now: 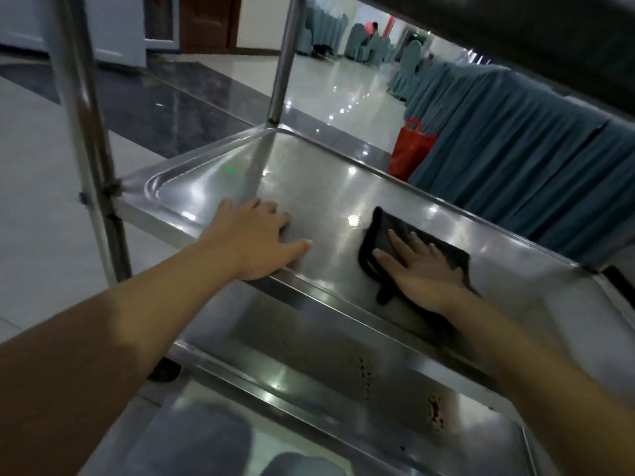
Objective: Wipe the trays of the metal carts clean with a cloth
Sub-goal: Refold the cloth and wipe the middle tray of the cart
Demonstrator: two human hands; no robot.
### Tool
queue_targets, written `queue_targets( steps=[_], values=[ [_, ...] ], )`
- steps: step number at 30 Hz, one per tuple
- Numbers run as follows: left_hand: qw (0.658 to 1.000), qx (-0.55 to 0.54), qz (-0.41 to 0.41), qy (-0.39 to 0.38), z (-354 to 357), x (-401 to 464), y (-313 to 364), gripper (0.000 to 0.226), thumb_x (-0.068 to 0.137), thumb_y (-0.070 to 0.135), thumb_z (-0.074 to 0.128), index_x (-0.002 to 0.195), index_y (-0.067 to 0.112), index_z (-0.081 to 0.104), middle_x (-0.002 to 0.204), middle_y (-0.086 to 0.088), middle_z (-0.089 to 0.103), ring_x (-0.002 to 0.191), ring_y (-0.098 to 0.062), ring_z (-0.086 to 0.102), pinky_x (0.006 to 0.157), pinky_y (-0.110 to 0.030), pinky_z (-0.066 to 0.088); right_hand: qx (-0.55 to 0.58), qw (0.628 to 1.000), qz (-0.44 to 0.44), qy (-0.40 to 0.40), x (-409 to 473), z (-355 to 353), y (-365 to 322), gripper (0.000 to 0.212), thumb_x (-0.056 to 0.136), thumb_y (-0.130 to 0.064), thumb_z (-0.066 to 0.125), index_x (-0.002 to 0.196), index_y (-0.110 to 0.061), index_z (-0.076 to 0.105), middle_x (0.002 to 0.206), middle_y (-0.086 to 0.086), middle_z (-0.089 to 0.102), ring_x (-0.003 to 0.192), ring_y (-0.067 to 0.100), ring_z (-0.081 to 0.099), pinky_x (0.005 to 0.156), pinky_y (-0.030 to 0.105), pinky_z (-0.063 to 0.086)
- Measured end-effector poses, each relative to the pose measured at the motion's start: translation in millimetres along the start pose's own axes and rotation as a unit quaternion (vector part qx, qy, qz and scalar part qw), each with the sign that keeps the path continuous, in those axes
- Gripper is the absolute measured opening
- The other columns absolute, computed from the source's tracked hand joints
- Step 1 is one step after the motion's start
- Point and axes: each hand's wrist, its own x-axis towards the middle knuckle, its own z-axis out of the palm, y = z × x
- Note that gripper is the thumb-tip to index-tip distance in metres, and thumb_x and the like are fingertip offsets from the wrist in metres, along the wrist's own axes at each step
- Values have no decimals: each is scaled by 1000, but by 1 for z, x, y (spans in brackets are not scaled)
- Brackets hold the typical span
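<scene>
A shiny middle tray (pixel 213 173) of a steel cart fills the centre of the head view. On it lies a folded black cloth (pixel 378 231), and my right hand (pixel 419 266) presses flat on top of it with straight, spread fingers. My left hand (pixel 257 235) rests on the tray's near rim, fingers extended over the edge onto the tray surface. Below sits the bottom tray (pixel 309 352), with rust-coloured spots at its right side. The dark underside of the top tray (pixel 515 22) crosses the upper right corner.
Two upright cart posts stand at the left (pixel 82 132) and at the far corner (pixel 285 60). A red bag (pixel 410 149) sits on the glossy floor beside a row of teal-skirted tables (pixel 508 132). Covered chairs stand further back.
</scene>
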Motion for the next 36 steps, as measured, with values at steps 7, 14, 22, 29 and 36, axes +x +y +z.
queue_targets(
  steps=[7, 14, 22, 29, 36],
  values=[
    [999, 17, -16, -33, 4, -6, -11, 90, 76, 81, 4, 146, 31, 31, 155, 4, 28, 141, -18, 24, 109, -48, 23, -17, 988, -153, -26, -87, 13, 6, 87, 59, -99, 6, 137, -65, -14, 158, -18, -18, 147, 18, -14, 115, 60, -5],
    [999, 32, -24, -32, 4, -7, -3, 95, 74, 79, -1, 148, 28, 30, 150, 1, 35, 134, -20, 34, 107, -50, 28, -64, 985, -156, 31, -146, 28, 56, 73, 78, -82, 16, 132, -61, -29, 160, -12, -15, 149, 22, -6, 117, 58, 3],
    [998, 34, -57, -12, -1, -21, 11, 64, 91, 62, 15, 119, 20, 54, 106, -2, 55, 100, -23, 52, 88, -44, 45, -103, 970, -118, 183, -172, 38, 67, 72, 76, -58, 69, 140, -36, 47, 138, 3, 56, 119, 33, 59, 87, 60, 50],
    [998, 47, -35, -3, 14, -59, 56, 61, 97, 54, 13, 147, 24, 31, 155, -4, 30, 143, -22, 25, 112, -47, 23, -111, 971, -81, 195, -163, 46, 63, 65, 85, -64, 45, 141, -33, 46, 139, 9, 55, 123, 35, 55, 97, 58, 42],
    [999, 29, 3, 28, 17, -71, 64, 83, 86, 64, -2, 142, 19, 40, 152, -11, 35, 142, -28, 26, 114, -51, 10, -148, 941, -117, 282, -158, 60, 69, 61, 89, -47, 57, 144, -26, 43, 137, 18, 54, 119, 40, 56, 96, 54, 42]
  ],
)
